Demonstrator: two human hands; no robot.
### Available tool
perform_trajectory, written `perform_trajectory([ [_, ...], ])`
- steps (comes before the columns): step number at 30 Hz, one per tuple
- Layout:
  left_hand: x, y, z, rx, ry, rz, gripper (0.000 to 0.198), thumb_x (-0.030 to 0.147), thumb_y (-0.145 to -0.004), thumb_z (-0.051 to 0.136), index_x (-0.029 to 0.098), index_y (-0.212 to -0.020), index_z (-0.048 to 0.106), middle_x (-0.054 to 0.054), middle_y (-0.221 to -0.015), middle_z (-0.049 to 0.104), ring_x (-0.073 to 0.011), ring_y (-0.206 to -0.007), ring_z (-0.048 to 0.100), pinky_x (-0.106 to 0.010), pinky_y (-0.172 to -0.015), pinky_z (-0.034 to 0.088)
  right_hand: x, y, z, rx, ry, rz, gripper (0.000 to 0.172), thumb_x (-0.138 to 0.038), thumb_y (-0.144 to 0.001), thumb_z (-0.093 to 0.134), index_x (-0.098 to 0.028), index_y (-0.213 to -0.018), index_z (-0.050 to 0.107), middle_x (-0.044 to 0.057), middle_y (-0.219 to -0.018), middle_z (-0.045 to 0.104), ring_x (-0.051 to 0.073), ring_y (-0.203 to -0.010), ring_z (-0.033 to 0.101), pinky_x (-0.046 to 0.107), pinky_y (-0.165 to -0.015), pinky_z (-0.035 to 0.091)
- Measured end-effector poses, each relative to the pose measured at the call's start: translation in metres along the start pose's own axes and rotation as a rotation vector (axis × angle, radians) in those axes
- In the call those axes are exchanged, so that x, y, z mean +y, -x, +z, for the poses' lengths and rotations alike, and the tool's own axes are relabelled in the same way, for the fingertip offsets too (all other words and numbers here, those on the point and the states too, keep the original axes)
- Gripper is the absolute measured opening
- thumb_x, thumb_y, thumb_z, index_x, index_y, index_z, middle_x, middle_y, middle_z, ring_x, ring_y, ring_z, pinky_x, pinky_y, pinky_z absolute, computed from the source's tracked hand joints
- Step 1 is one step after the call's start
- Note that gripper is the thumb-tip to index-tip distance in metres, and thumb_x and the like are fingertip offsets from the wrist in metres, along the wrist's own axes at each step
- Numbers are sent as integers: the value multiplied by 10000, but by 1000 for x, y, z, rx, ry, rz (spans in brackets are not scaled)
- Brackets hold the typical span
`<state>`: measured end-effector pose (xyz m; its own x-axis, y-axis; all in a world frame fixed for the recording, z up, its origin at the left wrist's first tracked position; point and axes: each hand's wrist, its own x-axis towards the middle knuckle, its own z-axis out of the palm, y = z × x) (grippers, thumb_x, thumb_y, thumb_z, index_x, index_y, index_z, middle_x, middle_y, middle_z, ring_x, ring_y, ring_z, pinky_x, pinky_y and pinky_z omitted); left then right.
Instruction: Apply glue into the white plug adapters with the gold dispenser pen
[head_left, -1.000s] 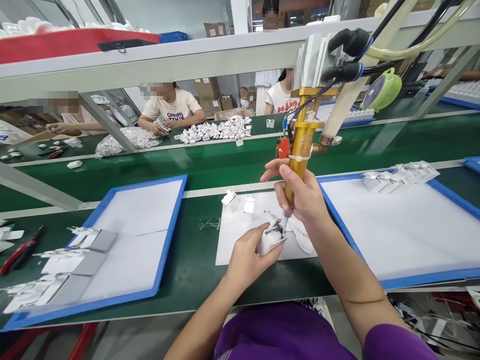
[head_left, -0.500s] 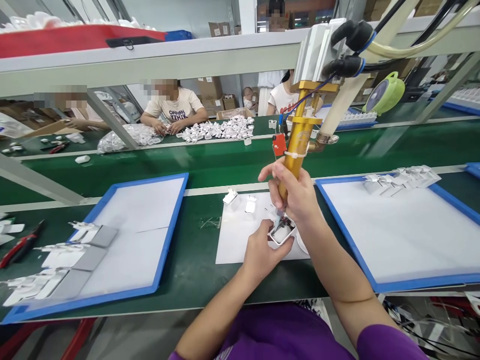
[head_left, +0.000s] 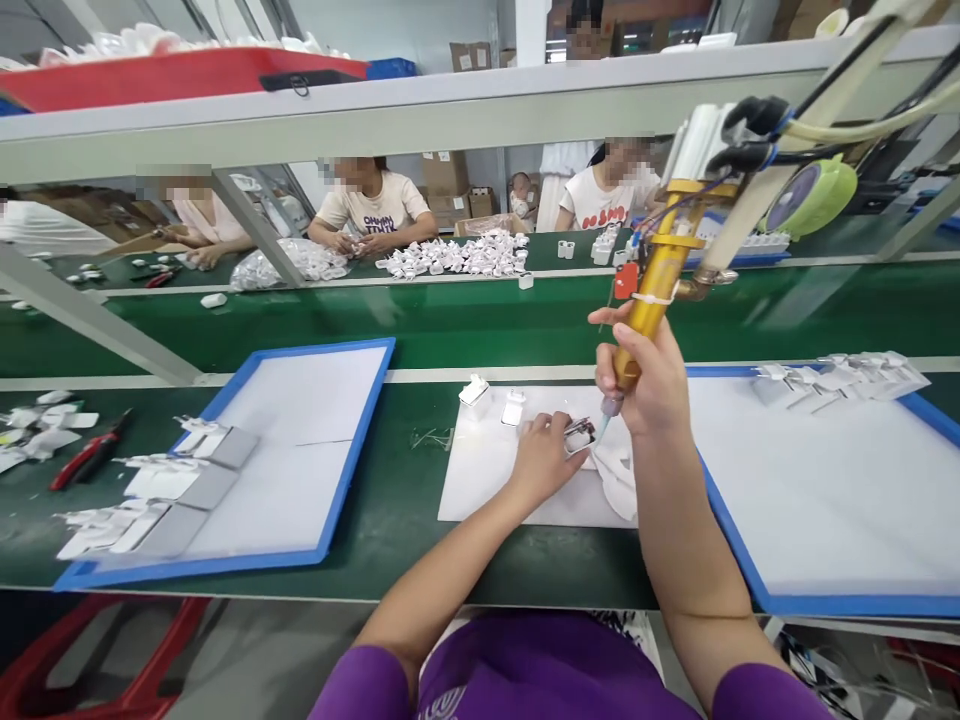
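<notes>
My right hand (head_left: 651, 385) is closed around a gold dispensing tool (head_left: 651, 295) that hangs from hoses and cables, its thin tip pointing down at a small white charger housing (head_left: 579, 436). My left hand (head_left: 546, 455) grips that housing from the left and holds it just above the white sheet (head_left: 495, 480) on the green bench. Two more white charger parts (head_left: 475, 391) (head_left: 514, 406) lie on the sheet's far edge. A crumpled white cloth (head_left: 616, 475) lies under my right wrist.
A blue-rimmed white tray (head_left: 300, 420) to the left carries rows of plug parts (head_left: 150, 490); another blue-rimmed tray (head_left: 825, 470) to the right holds parts at its far corner. Red pliers (head_left: 86, 460) lie far left. Across the green belt (head_left: 450, 320), other people sort white parts (head_left: 465, 255).
The view has swung left. My left hand has lowered and tilted the housing toward the sheet, and my right hand has lifted the dispenser tip slightly off it.
</notes>
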<state>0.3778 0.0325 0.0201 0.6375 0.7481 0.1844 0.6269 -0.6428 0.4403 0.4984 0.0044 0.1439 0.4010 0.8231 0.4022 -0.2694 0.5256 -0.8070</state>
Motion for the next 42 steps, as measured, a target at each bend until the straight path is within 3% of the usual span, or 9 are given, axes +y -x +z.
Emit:
perform_trajectory([
  [5,-8,-25,3,60,-171,85,353,345,-855,634,182,-1156,550,-109,-1136,656,-304,-1203,486,-473,-966,387,1,-9,-19,-27,162,-3,248,-340,-819,645,-237,-971,478,-20,-915,648,57,-386,499,205,-315,392],
  [9,-25,-12,-18,280,-282,93,480,386,-865,618,187,-1287,505,-170,-1416,461,-368,-1316,377,-541,-1034,329,-1,-10,-21,-29,177,44,274,-356,-823,646,-229,-1005,486,-7,-924,654,57,-392,499,201,-317,380],
  [12,-45,-3,-30,352,-263,-16,580,362,-851,636,142,-1351,440,-230,-1392,442,-378,-1265,441,-518,-993,396,-1,-12,-21,-29,164,50,273,-353,-819,652,-225,-994,485,-5,-892,659,60,-383,488,204,-311,364],
  [18,-64,3,-36,134,-101,-193,483,301,-903,547,120,-1343,466,-159,-1056,661,-284,-923,666,-378,-775,535,-2,-14,-24,-13,165,40,252,-340,-830,641,-224,-1004,499,-8,-878,659,53,-375,466,202,-305,346],
  [23,-57,29,-53,17,148,-23,475,318,-873,590,238,-1337,524,-77,-1109,683,-225,-1022,640,-341,-907,495,-6,-10,-20,-54,145,41,238,-322,-847,623,-231,-1034,508,-7,-874,655,55,-365,449,209,-297,331],
  [26,-58,39,-56,-64,346,-23,466,358,-859,616,261,-1310,557,-57,-1149,681,-191,-1001,636,-312,-903,492,-5,-9,-16,-67,142,33,243,-340,-845,630,-237,-1032,514,-7,-873,655,48,-364,445,205,-298,314],
  [32,-79,30,-36,47,744,-241,446,444,-803,648,158,-1146,654,-107,-1057,715,-202,-910,679,-333,-858,529,-3,-6,-12,-70,131,37,232,-350,-839,641,-245,-1010,524,-12,-861,653,50,-366,445,211,-304,320],
  [36,-82,34,-31,64,677,-237,349,465,-844,583,176,-982,722,-114,-1200,666,-251,-1120,619,-380,-965,487,-4,-6,-10,-70,92,54,253,-341,-823,650,-248,-1031,540,-11,-883,648,43,-363,435,211,-298,287],
  [42,-66,45,-29,-63,337,-77,446,356,-751,723,182,-1153,637,-111,-1167,677,-268,-1075,633,-404,-959,484,-3,-4,-2,-115,-21,127,270,-357,-809,646,-232,-1041,588,-9,-897,642,14,-347,380,193,-279,232],
])
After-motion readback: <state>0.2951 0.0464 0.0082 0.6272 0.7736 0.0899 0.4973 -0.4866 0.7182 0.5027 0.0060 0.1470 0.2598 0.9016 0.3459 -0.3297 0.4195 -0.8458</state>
